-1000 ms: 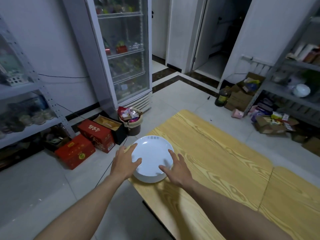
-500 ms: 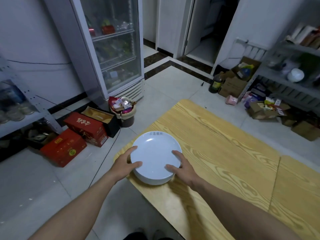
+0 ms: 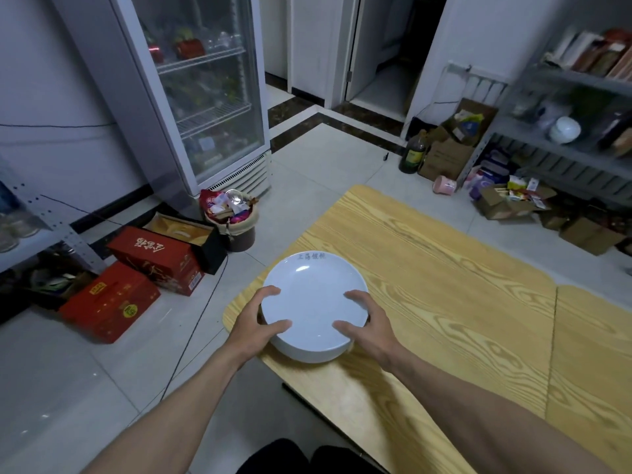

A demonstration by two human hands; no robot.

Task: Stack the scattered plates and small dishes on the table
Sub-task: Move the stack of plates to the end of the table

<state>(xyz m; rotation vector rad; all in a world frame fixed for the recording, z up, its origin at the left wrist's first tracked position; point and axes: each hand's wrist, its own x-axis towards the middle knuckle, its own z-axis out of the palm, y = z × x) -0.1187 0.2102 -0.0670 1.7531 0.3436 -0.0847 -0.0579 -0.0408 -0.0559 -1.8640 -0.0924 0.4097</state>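
Observation:
A stack of white plates sits near the left corner of the wooden table; the top plate has grey lettering on its far rim. My left hand grips the stack's left rim, thumb over the top plate and fingers curled around the edge. My right hand grips the right rim the same way. How many plates lie under the top one is hidden.
The table's left edge and rounded corner lie close to the stack. On the floor to the left are red gift boxes, a full bin and a glass-door fridge. Shelves and cardboard boxes stand at the right.
Both hands went from lying flat beside the plates to curling round the rims. The camera has tilted down, so the stack sits lower and nearer in view.

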